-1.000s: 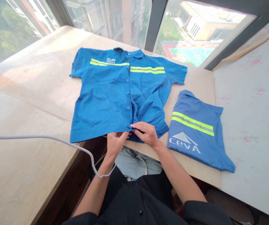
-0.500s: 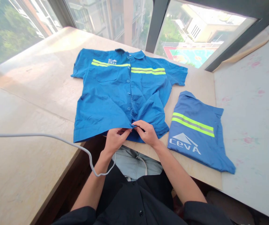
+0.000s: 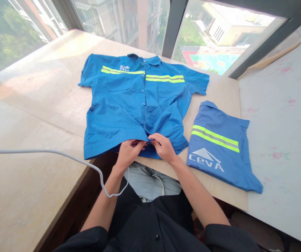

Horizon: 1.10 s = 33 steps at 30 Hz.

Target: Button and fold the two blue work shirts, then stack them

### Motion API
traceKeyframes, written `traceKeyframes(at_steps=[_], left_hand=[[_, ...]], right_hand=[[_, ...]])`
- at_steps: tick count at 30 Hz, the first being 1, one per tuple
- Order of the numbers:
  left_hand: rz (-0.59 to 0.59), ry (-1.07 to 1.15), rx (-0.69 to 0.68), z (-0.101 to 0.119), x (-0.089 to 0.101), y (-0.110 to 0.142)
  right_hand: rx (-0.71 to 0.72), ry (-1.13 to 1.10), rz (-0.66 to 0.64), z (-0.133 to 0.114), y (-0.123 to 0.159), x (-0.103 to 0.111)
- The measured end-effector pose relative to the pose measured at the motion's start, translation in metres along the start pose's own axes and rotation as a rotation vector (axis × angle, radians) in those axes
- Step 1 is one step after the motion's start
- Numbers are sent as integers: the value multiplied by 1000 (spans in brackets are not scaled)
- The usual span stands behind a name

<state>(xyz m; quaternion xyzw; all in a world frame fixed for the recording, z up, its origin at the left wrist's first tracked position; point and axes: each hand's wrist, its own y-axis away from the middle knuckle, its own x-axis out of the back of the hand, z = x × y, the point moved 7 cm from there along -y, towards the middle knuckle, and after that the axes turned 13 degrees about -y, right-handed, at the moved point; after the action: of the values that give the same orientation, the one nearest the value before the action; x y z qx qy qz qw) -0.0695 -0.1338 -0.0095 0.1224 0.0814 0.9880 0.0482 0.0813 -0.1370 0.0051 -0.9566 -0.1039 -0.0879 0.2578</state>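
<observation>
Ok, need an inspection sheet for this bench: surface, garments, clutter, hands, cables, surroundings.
Surface: pale tabletop, seam visible at left.
Garments: blue shirt spread front up, hem lifted at the hands; folded shirt with CEVA print beside it, right.
Clutter: dark shape below the tabletop, lower right; unidentifiable.
Hands: left hand and right hand pinch the hem at the front opening.
Cables: white cable enters left, crosses the left forearm.
Surroundings: windows; floral-patterned surface right.

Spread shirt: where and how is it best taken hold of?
Probably by the front hem of the spread shirt, pinched from the person's side, thumb on top: that thin edge faces that side and stands off the back layer.
</observation>
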Motion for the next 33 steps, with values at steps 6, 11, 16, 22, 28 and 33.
traceKeyframes(at_steps=[6,11,16,22,28,33], left_hand=[[141,-149,-21,3,5,-8],[197,-244,-77,6,2,-7],[192,-173,-55,2,-3,-3],[139,-60,-25,2,-6,-1],[55,-27,-99,2,-5,2],[61,-166,-171,7,0,8]], right_hand=[[-44,-36,-40,-2,0,-1],[-103,-18,-45,0,1,-3],[-98,3,-10,1,2,-3],[-124,-46,-16,4,1,0],[-169,-137,-15,9,1,2],[-209,-164,-17,13,2,3]])
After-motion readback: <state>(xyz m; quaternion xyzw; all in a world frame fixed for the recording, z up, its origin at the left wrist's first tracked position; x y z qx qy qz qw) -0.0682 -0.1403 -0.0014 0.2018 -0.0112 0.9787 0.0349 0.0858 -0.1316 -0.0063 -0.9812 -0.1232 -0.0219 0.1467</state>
